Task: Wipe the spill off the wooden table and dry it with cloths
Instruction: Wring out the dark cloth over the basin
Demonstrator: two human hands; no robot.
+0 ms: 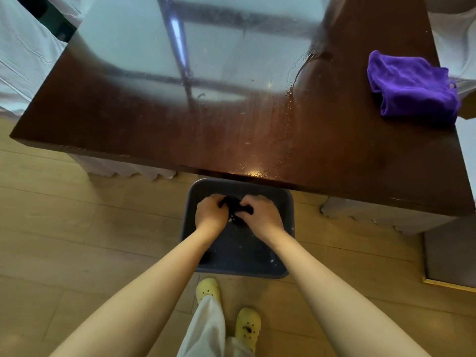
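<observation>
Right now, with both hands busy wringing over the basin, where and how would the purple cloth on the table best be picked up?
Probably from above, pinching the raised top fold of the purple cloth. It lies bunched and roughly folded near the right edge of the wooden table, with nothing on it. The right hand is nearer, but it and the left hand both grip the dark cloth over the basin.

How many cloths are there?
2. A purple cloth lies on the right side of the wooden table. A dark cloth is gripped in both hands over the grey bin. Others may lie out of view.
</observation>
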